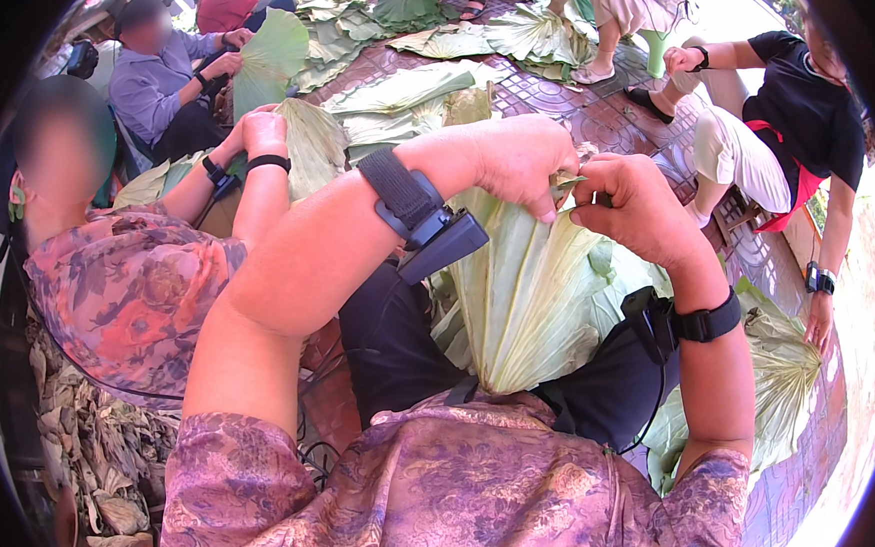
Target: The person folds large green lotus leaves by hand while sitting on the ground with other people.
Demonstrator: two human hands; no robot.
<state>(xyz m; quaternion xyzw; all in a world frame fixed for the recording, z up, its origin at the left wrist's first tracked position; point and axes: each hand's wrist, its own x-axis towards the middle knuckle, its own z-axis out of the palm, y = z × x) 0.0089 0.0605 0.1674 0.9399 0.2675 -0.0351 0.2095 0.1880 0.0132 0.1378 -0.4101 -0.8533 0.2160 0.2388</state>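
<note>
A large lotus leaf point(518, 306), pale green with yellowish ribs, hangs folded over my lap, its ribs converging near my waist. At its far edge my left hand point(532, 166) pinches the leaf with bent fingers, thumb pointing down. Close beside it, my right hand point(624, 198) has its thumb and fingers curled together on the same edge. A small darker green bit of leaf point(569, 183) shows between the two hands. Exactly where the fingertips meet the leaf is partly hidden. More pale leaf point(636, 269) lies beneath, over my right thigh.
Flattened lotus leaves point(404, 91) cover paving ahead. At left, a person point(138, 292) sits close to my elbow; another holds a leaf point(268, 62) farther back. A person at right point(796, 109) reaches down to a leaf point(774, 373). Dry brown leaves point(103, 459) are heaped at lower left.
</note>
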